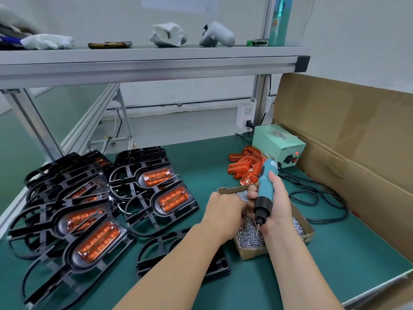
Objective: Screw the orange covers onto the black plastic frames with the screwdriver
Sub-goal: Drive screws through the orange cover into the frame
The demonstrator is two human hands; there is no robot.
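Observation:
My right hand (276,204) grips a teal electric screwdriver (263,186), tip pointing down over a cardboard box of silver screws (250,238). My left hand (223,211) reaches into the same box with curled fingers; whether it holds a screw is hidden. A black plastic frame (156,249) with no cover lies under my left forearm. Several black frames with orange covers (172,199) are piled at the left. Loose orange covers (244,164) lie in a heap at the back, behind the screw box.
A pale green power supply box (278,144) stands at the back right, its black cables (319,198) looping over the green mat. A large open cardboard carton (346,135) walls off the right side. An aluminium shelf (156,61) spans overhead with gloves and tools.

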